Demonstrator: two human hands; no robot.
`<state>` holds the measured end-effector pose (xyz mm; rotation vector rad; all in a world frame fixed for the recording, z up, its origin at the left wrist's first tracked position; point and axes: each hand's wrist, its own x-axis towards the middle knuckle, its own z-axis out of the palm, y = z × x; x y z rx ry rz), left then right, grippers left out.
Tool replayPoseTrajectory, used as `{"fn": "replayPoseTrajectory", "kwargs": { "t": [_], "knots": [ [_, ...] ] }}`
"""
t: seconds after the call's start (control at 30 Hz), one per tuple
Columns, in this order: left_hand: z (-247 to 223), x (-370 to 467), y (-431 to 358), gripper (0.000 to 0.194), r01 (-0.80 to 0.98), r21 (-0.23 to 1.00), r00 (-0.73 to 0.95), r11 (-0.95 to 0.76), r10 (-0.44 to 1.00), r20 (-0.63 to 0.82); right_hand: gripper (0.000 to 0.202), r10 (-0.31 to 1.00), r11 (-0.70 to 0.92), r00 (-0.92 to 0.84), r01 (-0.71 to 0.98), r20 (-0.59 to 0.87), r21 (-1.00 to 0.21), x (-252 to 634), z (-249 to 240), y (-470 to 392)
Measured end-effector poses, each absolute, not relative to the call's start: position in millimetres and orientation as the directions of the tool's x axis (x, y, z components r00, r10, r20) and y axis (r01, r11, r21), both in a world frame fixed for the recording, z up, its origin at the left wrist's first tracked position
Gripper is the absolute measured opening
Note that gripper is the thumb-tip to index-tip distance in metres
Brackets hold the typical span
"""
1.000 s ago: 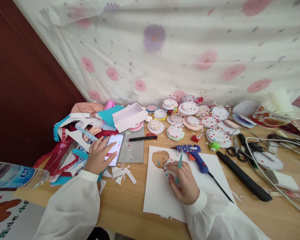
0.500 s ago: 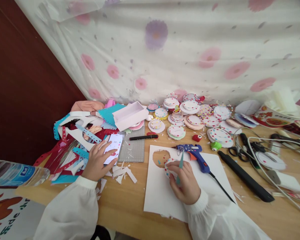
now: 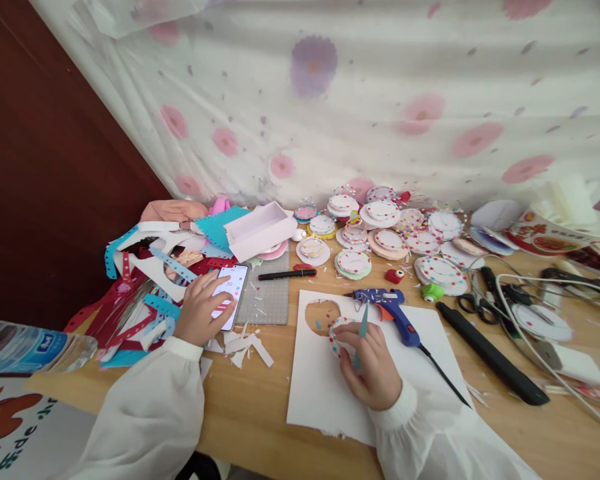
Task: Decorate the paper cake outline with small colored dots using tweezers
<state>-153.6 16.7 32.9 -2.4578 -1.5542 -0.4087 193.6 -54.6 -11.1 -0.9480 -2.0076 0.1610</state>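
Note:
My left hand [image 3: 203, 308] lies over a phone [image 3: 229, 293] with its screen lit, the fingers spread and touching the glass or just above it. Under the phone's right side is a grey cutting mat [image 3: 270, 300]. My right hand [image 3: 375, 370] is closed around a slim teal pointed tool [image 3: 363, 323], tip up. Beside those fingers sits a white paper ring with coloured dots [image 3: 336, 333], partly covered by the hand. Both rest over a white sheet [image 3: 313, 387] with a round hole cut in it. A blue glue gun [image 3: 393, 310] lies across the sheet's top.
Finished dotted paper discs [image 3: 390, 243] crowd the back of the table. At left are paper strips and scraps [image 3: 130, 320] and a water bottle [image 3: 40, 347]. Scissors [image 3: 480, 308], a black bar [image 3: 490, 353] and white cables [image 3: 525, 327] lie at right. A black pen [image 3: 287, 274] rests behind the mat.
My left hand has shifted slightly right and up, its fingers drawn in a little over the phone. The phone screen's display looks slightly different. My right hand has stayed put.

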Motion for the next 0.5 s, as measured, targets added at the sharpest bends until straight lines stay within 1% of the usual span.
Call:
{"fn": "replayPoseTrajectory", "kwargs": {
  "t": [0.1, 0.17, 0.27, 0.4, 0.5],
  "knots": [
    [37.1, -157.0, 13.0, 0.018, 0.902, 0.015, 0.389, -0.432, 0.827, 0.405, 0.032, 0.68, 0.698, -0.322, 0.561, 0.659, -0.445, 193.7, -11.0, -55.0],
    [37.6, -159.4, 10.4, 0.019, 0.895, 0.025, 0.397, -0.446, 0.82, 0.412, 0.032, 0.684, 0.694, -0.323, 0.563, 0.654, -0.448, 193.5, -10.8, -55.2],
    [35.2, -161.1, 8.3, 0.025, 0.88, 0.023, 0.435, -0.474, 0.824, 0.363, 0.033, 0.689, 0.69, -0.323, 0.566, 0.649, -0.451, 193.1, -10.4, -54.9],
    [28.2, -160.1, 11.7, 0.027, 0.868, -0.006, 0.476, -0.496, 0.83, 0.289, 0.032, 0.688, 0.691, -0.322, 0.564, 0.651, -0.452, 192.8, -10.3, -54.5],
    [22.5, -159.2, 17.1, 0.034, 0.911, -0.05, 0.404, -0.409, 0.865, 0.297, 0.032, 0.686, 0.691, -0.319, 0.567, 0.653, -0.449, 193.0, -10.6, -54.7]
  ]
}}
